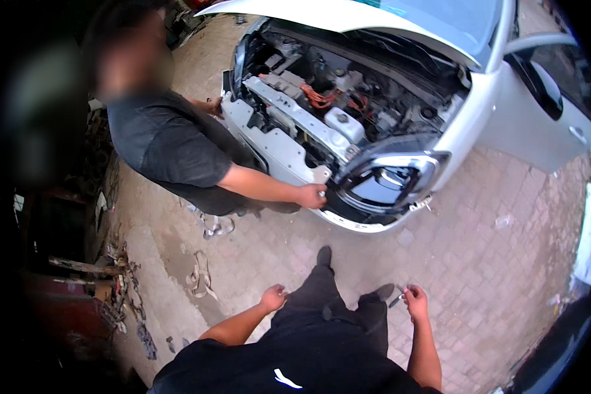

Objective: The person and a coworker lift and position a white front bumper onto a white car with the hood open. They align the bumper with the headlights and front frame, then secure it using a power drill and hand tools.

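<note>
Here right hand (415, 301) pinches small metal tool (396, 301), long axis pointing lower-left; left hand (273, 297) loosely curled, empty.

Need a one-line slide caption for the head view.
Wearer's right hand holds a small metal tool, left hand empty, while a co-worker's hand grips the white car's stripped front end on brick paving.
</note>
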Available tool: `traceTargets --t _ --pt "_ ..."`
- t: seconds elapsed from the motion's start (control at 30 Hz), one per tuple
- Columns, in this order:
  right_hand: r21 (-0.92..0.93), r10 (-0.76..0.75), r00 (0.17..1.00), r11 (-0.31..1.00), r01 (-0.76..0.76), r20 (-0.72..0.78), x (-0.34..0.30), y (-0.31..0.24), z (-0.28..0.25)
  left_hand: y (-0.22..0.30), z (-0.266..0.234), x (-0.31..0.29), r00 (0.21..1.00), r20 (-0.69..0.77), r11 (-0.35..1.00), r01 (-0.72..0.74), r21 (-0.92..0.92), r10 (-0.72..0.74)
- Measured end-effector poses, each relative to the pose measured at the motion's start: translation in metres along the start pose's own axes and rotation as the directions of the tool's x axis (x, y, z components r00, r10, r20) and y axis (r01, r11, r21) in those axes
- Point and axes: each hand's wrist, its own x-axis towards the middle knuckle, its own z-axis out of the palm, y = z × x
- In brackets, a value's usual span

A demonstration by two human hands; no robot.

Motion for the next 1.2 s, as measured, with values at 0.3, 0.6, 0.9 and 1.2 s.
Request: traceTargets --t 0.3,0.6,0.9,1.2 --pt "0.233 0.086 0.991 0.971 -0.061 -0.099 0.037 -0.112 0.148 0.021 -0.113 0.134 0.978 -0.007 0.912 -0.196 -0.36 0.208" --pt "-0.158 -0.086 0.871 0.987 0.01 -0.484 0.113 -0.134 0.133 0.189 -0.179 0.127 0.723 0.385 0.789 -0.361 -0.496 0.573" --pt "-0.315 -0.013 0.871 0.935 -0.164 -0.49 0.187 -0.171 0.134 0.324 -0.238 0.133 0.82 0.114 0.724 -0.419 -0.548 0.561" --pt "-0.242 -0.045 0.805 0.962 -0.124 -0.592 0.19 -0.157 0.125 0.304 -0.31 0.329 0.961 -0.165 0.444 -0.051 -0.895 -0.223"
